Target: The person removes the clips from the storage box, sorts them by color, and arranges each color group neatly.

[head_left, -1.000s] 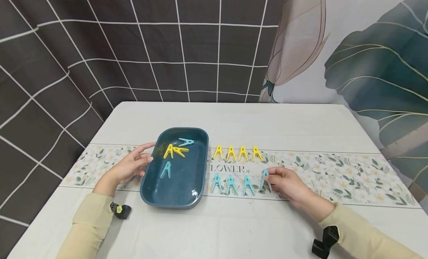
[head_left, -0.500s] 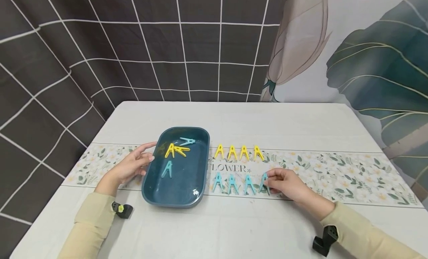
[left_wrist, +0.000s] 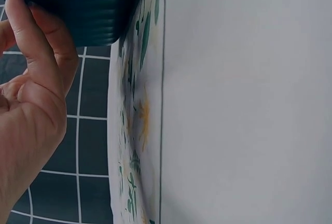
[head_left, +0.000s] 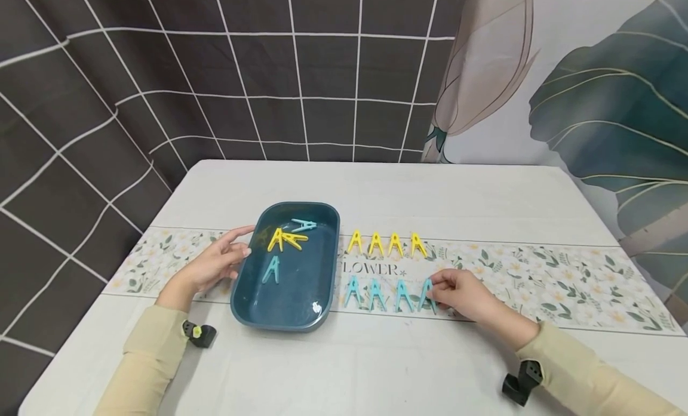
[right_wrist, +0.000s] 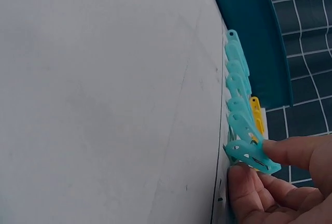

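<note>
Fingers and thumb of the right hand pinch a blue clothespin that lies on the table, last in a row of four blue pins to the right of the dark teal tray. Four yellow clothespins form a second row behind that one, also right of the tray. The left hand rests against the tray's left wall, fingers relaxed and lightly spread. Inside the tray lie two yellow and two blue pins.
</note>
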A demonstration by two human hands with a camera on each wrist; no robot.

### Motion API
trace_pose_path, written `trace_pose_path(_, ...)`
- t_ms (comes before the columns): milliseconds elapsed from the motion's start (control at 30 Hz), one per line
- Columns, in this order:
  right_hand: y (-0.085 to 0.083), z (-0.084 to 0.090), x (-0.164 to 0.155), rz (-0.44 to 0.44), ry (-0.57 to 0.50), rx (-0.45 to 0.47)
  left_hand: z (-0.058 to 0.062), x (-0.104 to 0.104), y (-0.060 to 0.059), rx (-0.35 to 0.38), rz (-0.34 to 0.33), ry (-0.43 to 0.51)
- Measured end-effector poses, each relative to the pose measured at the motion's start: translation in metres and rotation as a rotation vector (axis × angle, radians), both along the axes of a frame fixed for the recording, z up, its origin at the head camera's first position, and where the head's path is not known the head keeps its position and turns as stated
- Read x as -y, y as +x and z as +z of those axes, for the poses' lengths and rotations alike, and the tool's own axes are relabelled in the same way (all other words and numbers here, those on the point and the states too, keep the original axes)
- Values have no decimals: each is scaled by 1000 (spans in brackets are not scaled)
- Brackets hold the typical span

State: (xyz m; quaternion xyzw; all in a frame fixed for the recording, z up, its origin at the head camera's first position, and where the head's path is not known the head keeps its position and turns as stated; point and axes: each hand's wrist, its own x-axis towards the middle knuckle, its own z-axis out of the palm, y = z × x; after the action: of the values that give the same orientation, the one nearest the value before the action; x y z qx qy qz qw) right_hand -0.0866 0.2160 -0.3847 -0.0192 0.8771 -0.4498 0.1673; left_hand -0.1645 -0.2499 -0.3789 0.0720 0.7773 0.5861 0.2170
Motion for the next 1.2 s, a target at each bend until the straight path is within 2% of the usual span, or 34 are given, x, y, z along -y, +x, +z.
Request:
trace_pose_path(367, 0, 5, 0, -1, 62, -15, 1, -2, -1, -1, 5, 2)
trace_pose_path(533, 1, 9, 1, 12, 110, -51, 1, -2, 0, 1, 6, 9)
trace_pose_path(767, 4, 16, 7, 33, 177, -184, 0, -2, 0, 4, 6, 6)
trace_pose_path(1200, 3, 33, 42, 105, 147, -419, -1, 0, -1, 16, -5, 20)
